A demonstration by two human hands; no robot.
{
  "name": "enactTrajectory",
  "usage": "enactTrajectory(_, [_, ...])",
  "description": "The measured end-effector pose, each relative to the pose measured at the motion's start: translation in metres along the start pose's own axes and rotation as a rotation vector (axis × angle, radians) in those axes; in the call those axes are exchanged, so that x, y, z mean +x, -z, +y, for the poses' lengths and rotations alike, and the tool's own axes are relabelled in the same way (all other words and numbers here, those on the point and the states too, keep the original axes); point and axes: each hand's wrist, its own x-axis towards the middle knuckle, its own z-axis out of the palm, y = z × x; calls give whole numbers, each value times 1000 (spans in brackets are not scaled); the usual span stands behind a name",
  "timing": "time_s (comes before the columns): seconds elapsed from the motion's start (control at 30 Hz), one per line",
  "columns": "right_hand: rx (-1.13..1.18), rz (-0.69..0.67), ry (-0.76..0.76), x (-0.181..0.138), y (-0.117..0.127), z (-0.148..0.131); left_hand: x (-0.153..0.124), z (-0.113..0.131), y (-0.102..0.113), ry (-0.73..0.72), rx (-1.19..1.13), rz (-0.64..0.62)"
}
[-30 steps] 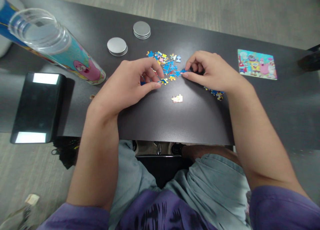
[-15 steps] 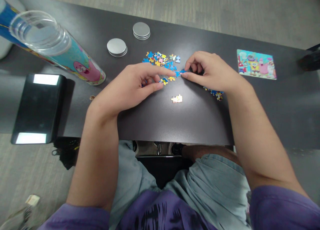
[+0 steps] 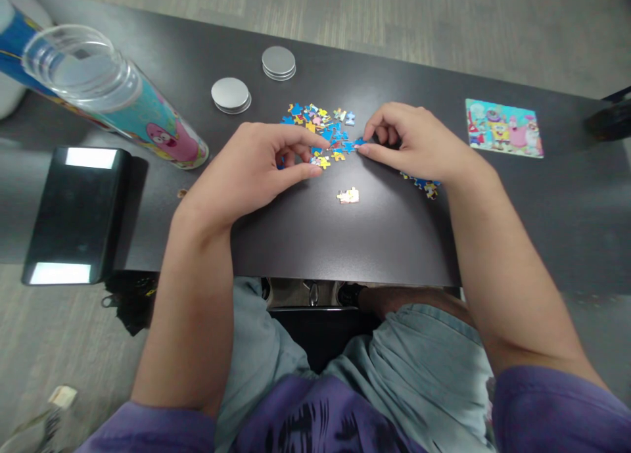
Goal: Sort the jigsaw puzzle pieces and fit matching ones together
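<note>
Loose jigsaw pieces (image 3: 337, 132), mostly blue and yellow, lie in a heap on the dark table. My left hand (image 3: 276, 154) rests at the heap's near left side, its index finger and thumb apart with no piece between them. Between the thumb and index finger of my right hand (image 3: 404, 137) is a blue puzzle piece (image 3: 360, 142), at the heap's right edge. A pale puzzle piece (image 3: 348, 196) lies alone nearer to me. More puzzle pieces (image 3: 424, 186) show partly from under my right wrist.
A picture card (image 3: 503, 129) lies at right. Round silver lids (image 3: 231, 93) and another stack of lids (image 3: 279, 62) sit beyond my left hand. At left stand a clear-topped cartoon tube (image 3: 167, 131) and a black box-shaped device (image 3: 73, 213).
My left index finger has drawn back to the left, away from the blue piece by my right fingertips. My right hand has stayed nearly still.
</note>
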Motion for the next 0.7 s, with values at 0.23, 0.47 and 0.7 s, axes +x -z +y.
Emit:
enactTrajectory(0.23, [-2, 8, 18, 1, 1, 6, 3, -9, 1, -89, 84, -23])
enactTrajectory(0.47, [44, 34, 17, -1, 2, 9, 4, -13, 1, -36, 270, -76])
enactTrajectory(0.7, [9, 27, 39, 1, 1, 10, 1, -11, 1, -9, 251, -24])
